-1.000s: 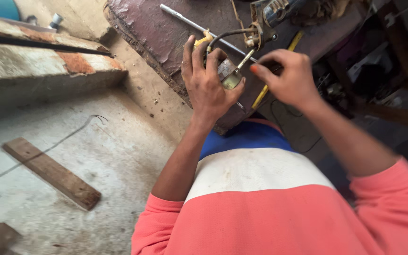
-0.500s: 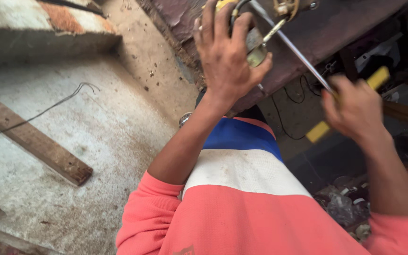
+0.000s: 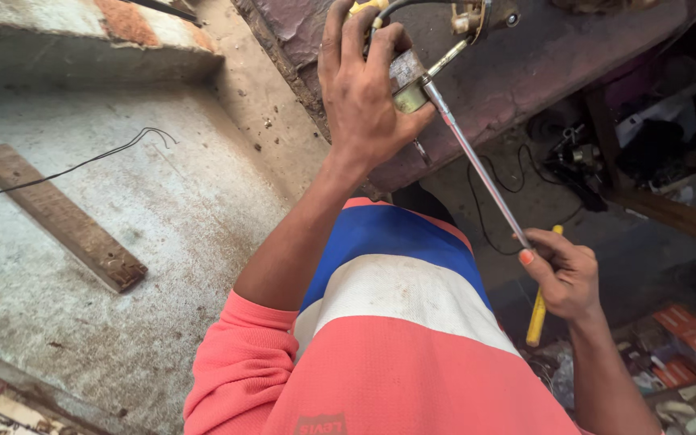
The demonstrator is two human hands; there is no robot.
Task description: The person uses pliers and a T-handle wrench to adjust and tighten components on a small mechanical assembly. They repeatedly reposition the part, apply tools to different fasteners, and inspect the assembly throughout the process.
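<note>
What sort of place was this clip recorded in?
Probably a small repair workshop. The left hand grips a small metal part at a worn workbench, the right hand holds a long metal rod, and loose wires and parts clutter the floor beneath.

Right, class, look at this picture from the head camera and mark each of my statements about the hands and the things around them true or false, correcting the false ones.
1. The left hand grips a small metal part at the workbench. True.
2. The right hand holds the lower end of a thin metal rod. True.
3. The rod lies flat on the floor. False: it slants from the metal part down to the right hand.
4. The right hand also holds a yellow tool. True.
5. The wooden plank rests on the workbench. False: it lies on the concrete surface to the left.
</note>
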